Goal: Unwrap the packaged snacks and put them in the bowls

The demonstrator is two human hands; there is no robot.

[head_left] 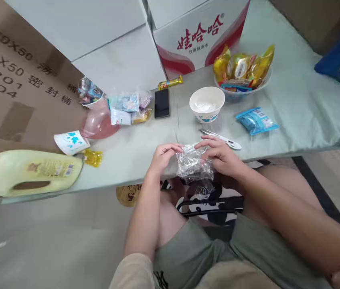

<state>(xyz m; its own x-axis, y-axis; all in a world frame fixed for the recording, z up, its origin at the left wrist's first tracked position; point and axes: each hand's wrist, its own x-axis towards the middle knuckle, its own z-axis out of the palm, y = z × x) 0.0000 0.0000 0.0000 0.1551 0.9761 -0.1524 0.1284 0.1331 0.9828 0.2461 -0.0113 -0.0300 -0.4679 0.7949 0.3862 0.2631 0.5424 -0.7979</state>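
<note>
Crinkled clear plastic film is spread between my two hands at the table's front edge, its lower part drooping over my lap. My left hand pinches its left side between thumb and fingers. On the right side, the bent fingers of my right hand grip the film. Just beyond my right hand lies a white utility knife, angled on the cloth. Behind it stands a white paper bowl with blue leaf prints and some clear plastic inside. A blue packet rests to the right.
A bowl of yellow-wrapped snacks stands at the back right. A black phone, a yellow bar and small packets lie further left. A yellow jug lies beside a tipped paper cup. Boxes line the back.
</note>
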